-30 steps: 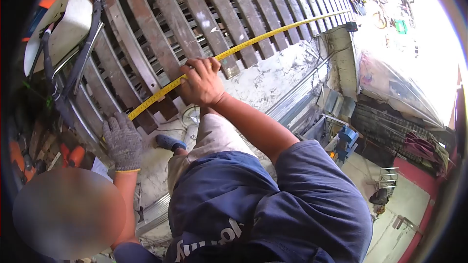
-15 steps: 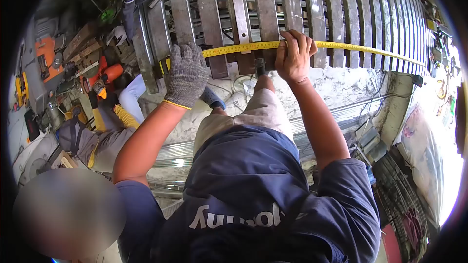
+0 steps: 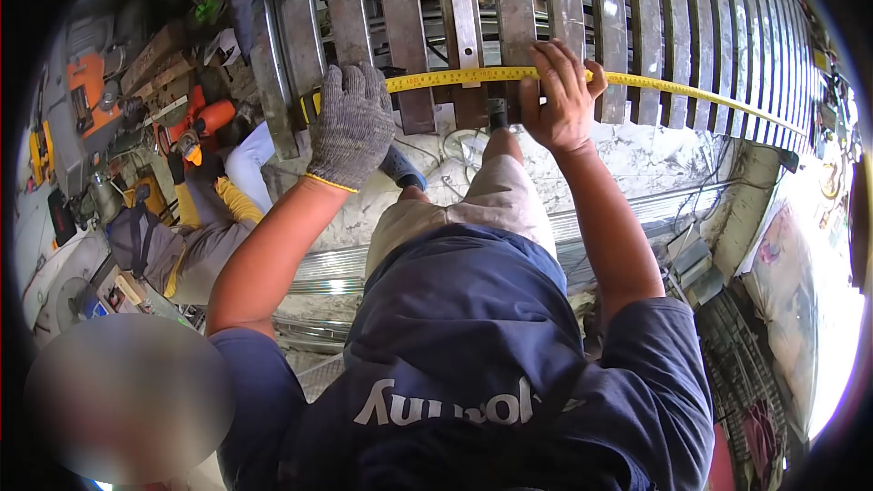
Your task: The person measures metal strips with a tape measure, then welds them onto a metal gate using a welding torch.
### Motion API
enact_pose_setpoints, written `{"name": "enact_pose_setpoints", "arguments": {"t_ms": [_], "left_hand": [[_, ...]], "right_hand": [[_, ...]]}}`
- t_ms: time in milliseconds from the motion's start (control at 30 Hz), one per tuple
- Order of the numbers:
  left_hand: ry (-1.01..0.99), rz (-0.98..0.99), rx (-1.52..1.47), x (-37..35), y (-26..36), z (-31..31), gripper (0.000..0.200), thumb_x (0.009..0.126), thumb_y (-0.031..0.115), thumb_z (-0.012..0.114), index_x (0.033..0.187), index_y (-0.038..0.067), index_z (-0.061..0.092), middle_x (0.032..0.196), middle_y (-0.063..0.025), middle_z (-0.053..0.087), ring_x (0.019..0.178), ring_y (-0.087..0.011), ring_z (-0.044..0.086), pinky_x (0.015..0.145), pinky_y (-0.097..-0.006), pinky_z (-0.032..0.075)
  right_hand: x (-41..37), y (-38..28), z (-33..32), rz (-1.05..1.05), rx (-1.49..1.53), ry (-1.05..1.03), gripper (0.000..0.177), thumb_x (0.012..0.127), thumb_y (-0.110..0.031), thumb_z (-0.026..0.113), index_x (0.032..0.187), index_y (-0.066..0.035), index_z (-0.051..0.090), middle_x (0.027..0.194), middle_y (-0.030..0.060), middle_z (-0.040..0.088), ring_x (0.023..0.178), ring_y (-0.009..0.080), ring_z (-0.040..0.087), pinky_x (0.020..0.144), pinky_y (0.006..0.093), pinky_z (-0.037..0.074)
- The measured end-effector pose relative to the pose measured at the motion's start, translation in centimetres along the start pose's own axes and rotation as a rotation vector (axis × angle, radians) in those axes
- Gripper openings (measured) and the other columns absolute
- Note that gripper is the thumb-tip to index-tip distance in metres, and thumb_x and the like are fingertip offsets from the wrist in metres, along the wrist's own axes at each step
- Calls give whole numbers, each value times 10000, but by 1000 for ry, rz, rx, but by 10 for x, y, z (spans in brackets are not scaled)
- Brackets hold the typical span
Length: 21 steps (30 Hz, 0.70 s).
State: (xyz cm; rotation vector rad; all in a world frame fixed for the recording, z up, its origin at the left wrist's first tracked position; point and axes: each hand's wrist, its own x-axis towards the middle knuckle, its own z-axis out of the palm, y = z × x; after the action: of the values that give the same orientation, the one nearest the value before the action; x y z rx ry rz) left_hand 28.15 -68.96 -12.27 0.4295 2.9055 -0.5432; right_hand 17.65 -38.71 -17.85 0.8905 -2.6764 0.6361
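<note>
My left hand [image 3: 351,125], in a grey knitted glove, is closed around the case of a tape measure [image 3: 311,107]; only the yellow and black edge of the case shows past the glove. From it the yellow blade [image 3: 441,78] stretches rightward across a row of flat metal bars [image 3: 406,32]. My bare right hand [image 3: 562,102] grips the blade farther along, thumb below and fingers over it. Between my hands, one narrower bar with a round hole [image 3: 466,18] lies under the blade. The far end of the blade reaches the bars at the right.
On the left, a co-worker in yellow sleeves [image 3: 186,205] crouches and holds an orange-and-black tool [image 3: 189,147]. Long shiny metal profiles [image 3: 327,271] lie on the floor behind my legs. A large plastic-wrapped bundle [image 3: 787,300] stands at the right.
The view has shifted slightly, so the bars and both hands sit a little farther right and higher. Both hands stay on the tape measure, with the right fingers a little more extended.
</note>
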Motion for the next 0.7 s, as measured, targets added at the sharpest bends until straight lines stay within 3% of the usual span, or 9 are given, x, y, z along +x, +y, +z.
{"name": "enact_pose_setpoints", "arguments": {"t_ms": [200, 300, 500, 700], "left_hand": [[0, 7, -5, 0, 0, 1, 524, 936, 211, 602, 1376, -63, 674, 1313, -222, 658, 1196, -362, 618, 1155, -555, 437], [12, 5, -3, -1, 0, 2, 525, 934, 210, 603, 1375, -65, 676, 1317, -226, 659, 1199, -367, 619, 1153, -559, 437], [14, 3, -15, 0, 0, 3, 529, 925, 210, 608, 1370, -66, 679, 1303, -227, 658, 1193, -365, 619, 1142, -554, 443], [25, 0, -19, 0, 0, 3, 531, 909, 209, 620, 1357, -68, 681, 1279, -217, 656, 1164, -351, 610, 1132, -544, 445]], "right_hand": [[0, -5, -7, -151, 51, -200, 664, 947, -493, 738, 1486, -118, 638, 1555, 62, 621, 1508, 233, 545, 1226, 528, 217], [1, -11, -7, -153, 55, -256, 709, 938, -498, 744, 1518, -114, 605, 1594, 68, 584, 1550, 237, 498, 1218, 542, 217], [5, -21, -3, -126, 94, -284, 687, 935, -418, 747, 1530, -111, 593, 1591, 79, 581, 1570, 243, 474, 1202, 546, 226], [10, -16, -4, -125, 147, -241, 570, 905, -229, 730, 1460, -145, 630, 1559, 95, 589, 1526, 274, 509, 1177, 536, 282]]}}
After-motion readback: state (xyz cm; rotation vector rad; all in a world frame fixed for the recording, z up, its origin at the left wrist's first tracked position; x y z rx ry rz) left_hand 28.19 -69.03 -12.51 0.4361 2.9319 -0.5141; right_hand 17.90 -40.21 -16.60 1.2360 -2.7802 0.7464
